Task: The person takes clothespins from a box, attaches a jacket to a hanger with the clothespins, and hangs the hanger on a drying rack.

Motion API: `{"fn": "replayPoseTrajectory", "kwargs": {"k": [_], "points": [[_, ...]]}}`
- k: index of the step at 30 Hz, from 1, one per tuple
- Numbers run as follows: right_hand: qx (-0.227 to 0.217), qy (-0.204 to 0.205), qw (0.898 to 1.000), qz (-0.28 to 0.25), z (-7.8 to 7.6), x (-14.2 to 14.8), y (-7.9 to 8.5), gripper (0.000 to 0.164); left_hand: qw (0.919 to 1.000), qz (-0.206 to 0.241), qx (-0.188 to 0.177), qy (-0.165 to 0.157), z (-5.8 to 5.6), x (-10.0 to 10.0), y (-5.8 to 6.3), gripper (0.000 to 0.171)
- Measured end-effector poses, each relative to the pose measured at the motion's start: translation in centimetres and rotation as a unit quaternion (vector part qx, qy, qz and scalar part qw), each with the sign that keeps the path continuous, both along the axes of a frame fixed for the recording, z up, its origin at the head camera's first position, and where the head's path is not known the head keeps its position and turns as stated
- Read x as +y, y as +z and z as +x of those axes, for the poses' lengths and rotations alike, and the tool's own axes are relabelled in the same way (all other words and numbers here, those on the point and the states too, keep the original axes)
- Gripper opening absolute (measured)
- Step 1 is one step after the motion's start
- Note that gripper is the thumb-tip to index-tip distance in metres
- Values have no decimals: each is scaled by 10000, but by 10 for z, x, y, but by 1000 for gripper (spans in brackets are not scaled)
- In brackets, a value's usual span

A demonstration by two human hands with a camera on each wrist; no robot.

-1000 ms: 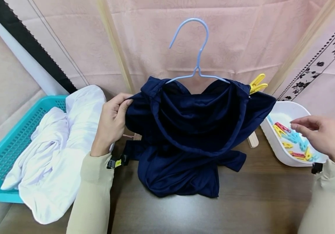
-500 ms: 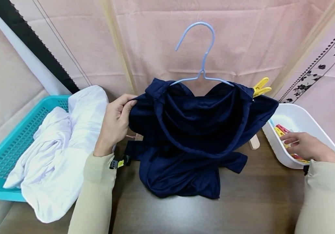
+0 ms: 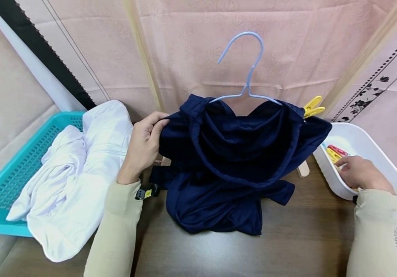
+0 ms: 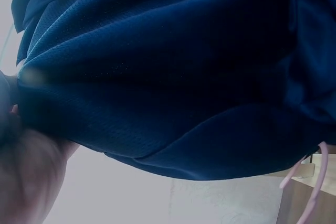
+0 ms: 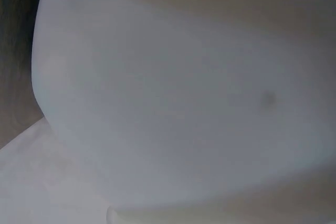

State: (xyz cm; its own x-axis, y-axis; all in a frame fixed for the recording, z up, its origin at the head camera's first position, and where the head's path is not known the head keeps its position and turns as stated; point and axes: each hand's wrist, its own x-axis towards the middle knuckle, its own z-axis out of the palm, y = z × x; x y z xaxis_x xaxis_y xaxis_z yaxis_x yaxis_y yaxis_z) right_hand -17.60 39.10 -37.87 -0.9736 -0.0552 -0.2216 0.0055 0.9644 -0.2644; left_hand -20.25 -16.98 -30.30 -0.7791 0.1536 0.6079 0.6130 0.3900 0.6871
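One navy garment (image 3: 243, 165): held up in its upper part near the centre of the head view, lower folds laid on the tabletop (image 3: 306, 231); clock positions are counted from it.
Blue hanger (image 3: 248, 86): set in the garment's top, hook seen at 12 o'clock, the ends of the wire hidden by cloth.
Yellow clothespin (image 3: 311, 104): clipped on the garment's upper edge at 2 o'clock.
Left hand (image 3: 143, 144): placed at 9 o'clock; the garment's edge is clamped between thumb and fingers, and the cloth is drawn into creases, as shown in the left wrist view.
Right hand (image 3: 362, 173): held inside the white tub (image 3: 369, 142) at 3 o'clock; the fingers are bent downward, but whether anything is pinched cannot be told.
Loose clothespins (image 3: 337, 150): gathered in the tub, red and yellow ones seen just beside the right hand.
Pale wooden piece (image 3: 303, 169): seen at 3 o'clock, between garment and tub.
Teal basket (image 3: 4, 227): stood at 9 o'clock, beyond the left hand, with white cloth (image 3: 77, 173) heaped in it and draped over its side.
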Motion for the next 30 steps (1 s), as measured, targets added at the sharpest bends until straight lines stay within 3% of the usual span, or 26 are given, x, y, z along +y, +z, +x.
{"fn": "replayPoseTrajectory", "kwargs": {"k": [3,10,17,23,27,30], "points": [[298,-137,9995,42,1,-2,5,30,10000,-1,11,-7,1,2,0,23],[868,-690,9925,-520,9,-19,31,45,10000,6,61,-26,1,4,-1,22],[1213,-832,9836,-1046,22,-43,60,57,10000,-10,79,-19,0,4,-1,22],[1805,-1007,9689,-1360,37,-66,82,55,10000,-17,55,-9,1,4,-1,23],[2303,-1104,9587,-1254,49,-82,96,51,10000,-10,75,0,1,5,-1,23],[2890,-990,9414,-1430,58,-97,104,33,10000,8,78,-27,0,7,-2,22]]}}
